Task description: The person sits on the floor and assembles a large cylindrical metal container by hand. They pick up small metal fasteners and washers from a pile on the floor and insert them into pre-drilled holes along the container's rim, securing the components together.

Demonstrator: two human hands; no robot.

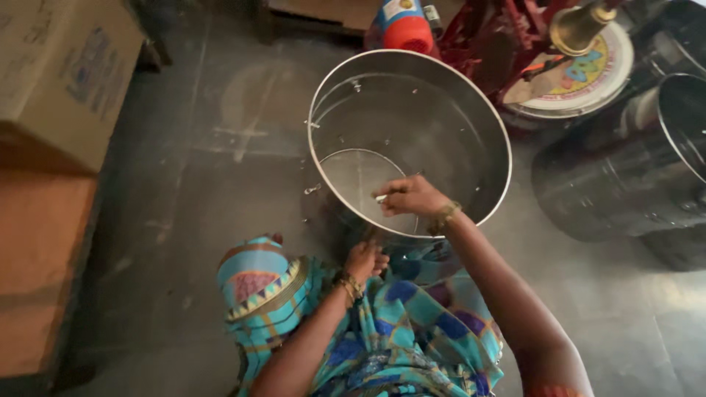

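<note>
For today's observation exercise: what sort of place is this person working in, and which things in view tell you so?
Probably a home storeroom or kitchen floor: a large steel pot stands on the dark stone floor, with a second steel vessel, a brass bell and a cardboard box stored around it.

You look down on a dim, scuffed grey stone floor (220, 169), a cardboard box (62, 73) on an orange-brown wooden surface (37, 272) at left.

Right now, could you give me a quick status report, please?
Right hand inside steel pot, gripping small white object. Left hand at pot's outer wall. Dark drum close beside.
</note>
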